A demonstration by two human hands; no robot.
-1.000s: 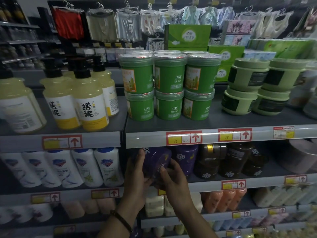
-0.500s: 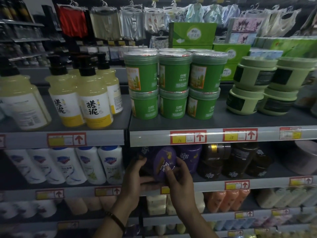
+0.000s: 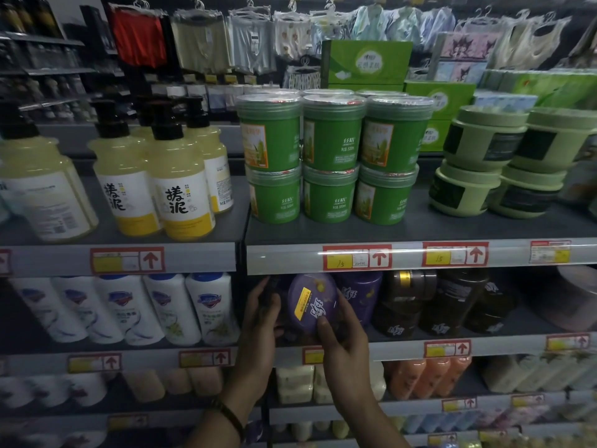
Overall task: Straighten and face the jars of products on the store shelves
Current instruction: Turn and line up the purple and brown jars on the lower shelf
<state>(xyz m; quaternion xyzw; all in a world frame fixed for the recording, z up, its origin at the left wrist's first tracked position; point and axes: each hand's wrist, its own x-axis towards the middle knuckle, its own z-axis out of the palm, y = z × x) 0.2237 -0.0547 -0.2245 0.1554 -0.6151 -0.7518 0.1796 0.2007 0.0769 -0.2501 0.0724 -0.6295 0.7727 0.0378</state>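
The left hand (image 3: 260, 321), with a dark wristband (image 3: 230, 419) at the wrist, reached up from below to the second shelf (image 3: 504, 345). Its fingers rose along the left side of a purple jar (image 3: 311, 305) and curled against it, with the thumb tucked beneath; in the shadow the exact contact was hard to make out. The jar was held at the front edge of that shelf, just under the price rail, tipped so that its round lid with a yellow sticker faced outward. The right hand (image 3: 345, 344) gripped the jar from the lower right, its thumb pressed on the lid's face and its fingers wrapped round the right rim. Just beside it on the right stood a second purple jar (image 3: 358, 297), upright, and beyond that the dark jars (image 3: 410, 305).

Half a second before, the lid had been turned more toward the left and looked narrower; now it showed nearly full and round. Both hands sat in much the same places on the jar as before.
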